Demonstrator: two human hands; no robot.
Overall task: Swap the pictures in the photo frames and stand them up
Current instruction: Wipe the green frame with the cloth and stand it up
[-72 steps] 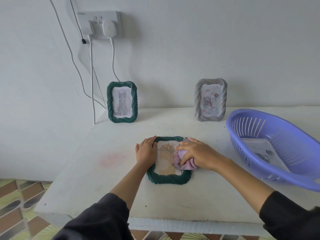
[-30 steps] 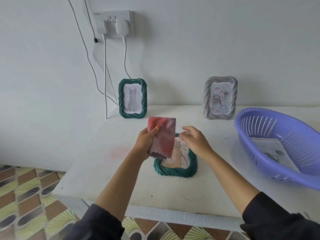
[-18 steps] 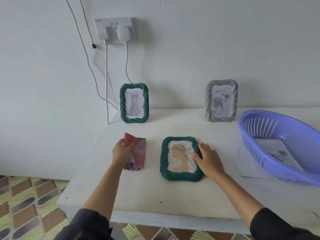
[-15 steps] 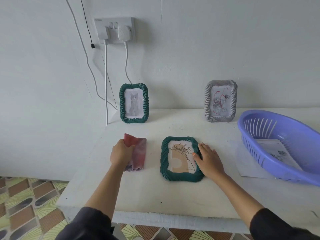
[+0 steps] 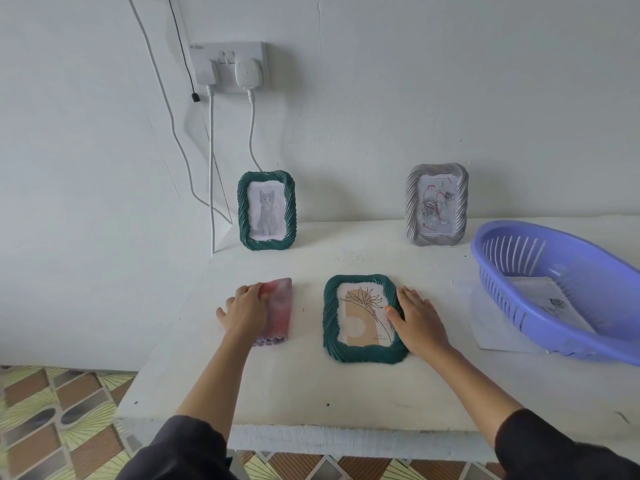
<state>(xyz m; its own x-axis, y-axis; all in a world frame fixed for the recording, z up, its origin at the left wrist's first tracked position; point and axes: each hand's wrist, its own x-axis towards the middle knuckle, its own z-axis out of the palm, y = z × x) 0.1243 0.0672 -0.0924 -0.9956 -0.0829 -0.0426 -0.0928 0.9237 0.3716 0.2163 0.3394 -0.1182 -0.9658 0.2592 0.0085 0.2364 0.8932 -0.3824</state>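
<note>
Your left hand (image 5: 244,311) lies open-fingered on the pink cloth (image 5: 278,306), right hand (image 5: 417,320) flat against the lying green frame (image 5: 363,353); next likely means gripping and standing it.

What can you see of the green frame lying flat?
The green frame has a dark, rope-twisted border, plastic by its look. It lies flat, face up on the white table, holding a print of a line-drawn flower over tan shapes. The right hand rests on its right edge, thumb over the print.
</note>
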